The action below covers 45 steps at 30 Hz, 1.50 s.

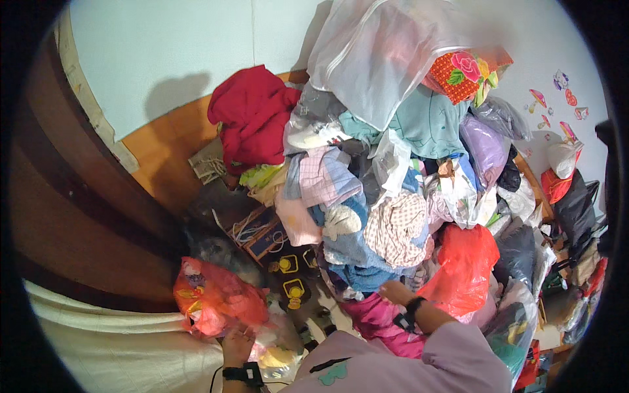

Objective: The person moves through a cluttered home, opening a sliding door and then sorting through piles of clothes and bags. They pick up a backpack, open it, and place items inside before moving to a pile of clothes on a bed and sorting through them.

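Observation:
At the lower left, my left hand (238, 342) touches the lower edge of a translucent red plastic bag (223, 299) with things inside; its fingertips are hard to make out. My right hand (395, 293) rests at the near side of a large clothes heap, between a blue fleecy cloth (361, 277) and a magenta cloth (376, 319). Whether its fingers grip fabric is unclear. Just right of that wrist sits a bright red plastic bag (462, 267). A checked cream garment (397, 228) and a pink-blue plaid cloth (329, 177) lie higher on the heap.
A dark red garment (255, 115) and a white zippered translucent bag (373, 59) top the heap. Left of it, a box with white cords (258, 231) stands on the cluttered floor. Dark brown furniture (88, 196) and a cream curtain (123, 344) bound the left side.

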Available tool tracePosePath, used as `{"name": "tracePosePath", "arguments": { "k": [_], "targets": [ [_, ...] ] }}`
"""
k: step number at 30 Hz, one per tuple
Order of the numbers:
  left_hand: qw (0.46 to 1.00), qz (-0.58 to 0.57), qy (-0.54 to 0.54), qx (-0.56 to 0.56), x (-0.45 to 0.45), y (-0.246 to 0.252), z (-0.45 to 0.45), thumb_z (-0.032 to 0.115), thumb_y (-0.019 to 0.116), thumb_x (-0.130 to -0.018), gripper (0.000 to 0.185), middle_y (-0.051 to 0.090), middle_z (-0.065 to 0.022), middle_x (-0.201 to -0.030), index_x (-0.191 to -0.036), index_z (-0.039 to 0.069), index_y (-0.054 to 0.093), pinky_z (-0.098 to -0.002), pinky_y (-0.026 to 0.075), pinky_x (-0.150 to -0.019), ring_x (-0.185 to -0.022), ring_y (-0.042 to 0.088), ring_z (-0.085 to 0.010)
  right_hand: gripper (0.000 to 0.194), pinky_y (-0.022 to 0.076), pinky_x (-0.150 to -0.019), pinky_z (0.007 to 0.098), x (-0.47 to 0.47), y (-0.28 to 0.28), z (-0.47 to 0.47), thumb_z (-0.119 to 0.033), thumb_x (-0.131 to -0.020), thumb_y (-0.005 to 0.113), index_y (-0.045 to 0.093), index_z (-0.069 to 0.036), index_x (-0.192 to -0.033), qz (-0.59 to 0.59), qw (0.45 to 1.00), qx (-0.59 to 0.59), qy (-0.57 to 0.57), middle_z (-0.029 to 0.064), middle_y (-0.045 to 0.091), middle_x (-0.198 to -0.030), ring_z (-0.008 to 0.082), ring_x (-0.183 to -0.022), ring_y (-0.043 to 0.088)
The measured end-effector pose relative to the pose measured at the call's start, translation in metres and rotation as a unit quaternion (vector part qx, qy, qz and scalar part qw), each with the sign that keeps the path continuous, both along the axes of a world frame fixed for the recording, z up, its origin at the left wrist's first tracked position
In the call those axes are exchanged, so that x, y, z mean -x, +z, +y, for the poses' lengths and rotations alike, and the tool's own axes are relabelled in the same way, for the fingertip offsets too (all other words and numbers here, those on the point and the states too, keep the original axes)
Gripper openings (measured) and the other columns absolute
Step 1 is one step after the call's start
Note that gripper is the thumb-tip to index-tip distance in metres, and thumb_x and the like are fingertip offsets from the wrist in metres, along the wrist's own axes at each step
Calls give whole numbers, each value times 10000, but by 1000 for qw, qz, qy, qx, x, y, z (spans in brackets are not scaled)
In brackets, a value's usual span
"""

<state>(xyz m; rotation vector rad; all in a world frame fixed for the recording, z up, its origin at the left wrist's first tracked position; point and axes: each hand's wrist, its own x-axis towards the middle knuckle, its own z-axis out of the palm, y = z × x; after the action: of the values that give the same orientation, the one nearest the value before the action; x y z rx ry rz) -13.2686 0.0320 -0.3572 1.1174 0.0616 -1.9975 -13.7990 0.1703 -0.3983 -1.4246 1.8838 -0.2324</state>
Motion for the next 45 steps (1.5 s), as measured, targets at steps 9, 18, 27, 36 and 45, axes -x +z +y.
{"name": "tracePosePath", "arguments": {
  "k": [9, 18, 27, 36, 45],
  "targets": [
    [984, 43, -173, 4, 134, 13, -20, 153, 576, -886, 204, 637, -103, -1038, -1063, 51, 580, -406, 478, -864, -952, 601, -273, 332, 519, -702, 367, 36, -32, 160, -326, -827, 591, 688, -14, -884, -163, 958, -100, -214, 138, 689, -805, 240, -769, 667],
    [955, 97, -273, 70, 270, 56, -13, 136, 554, -907, 228, 648, -106, -1045, -1115, 48, 584, -405, 485, -900, -962, 619, -262, 201, 526, -572, 320, 81, 41, 202, -169, -795, 597, 683, 4, -855, -200, 901, -94, -374, 106, 676, -752, 183, -678, 653],
    [968, 34, -236, 75, 220, 44, -33, 132, 584, -889, 251, 619, -125, -1078, -1124, 55, 541, -375, 500, -855, -977, 606, -264, 269, 531, -569, 308, 97, 51, 174, -226, -812, 614, 673, 34, -845, -185, 901, -76, -386, 107, 671, -757, 184, -674, 655],
    [610, -600, -349, 382, 45, -80, -162, 256, 695, -700, 421, 655, -164, -899, -1030, 12, 601, -432, 515, -651, -762, 638, -334, 289, 524, -607, 294, 42, 93, 100, -237, -845, 597, 649, 25, -954, -183, 922, -123, -319, 97, 673, -799, 176, -695, 655],
    [442, -733, -444, 264, -41, -127, -214, 484, 662, -723, 840, 287, -91, -1494, -1432, 205, 309, -674, 185, -1059, -1377, 238, -387, 272, 556, -688, 313, 6, 78, 46, -170, -884, 595, 611, 45, -1049, -179, 904, -247, -299, 137, 682, -895, 212, -795, 678]
  ]
}}
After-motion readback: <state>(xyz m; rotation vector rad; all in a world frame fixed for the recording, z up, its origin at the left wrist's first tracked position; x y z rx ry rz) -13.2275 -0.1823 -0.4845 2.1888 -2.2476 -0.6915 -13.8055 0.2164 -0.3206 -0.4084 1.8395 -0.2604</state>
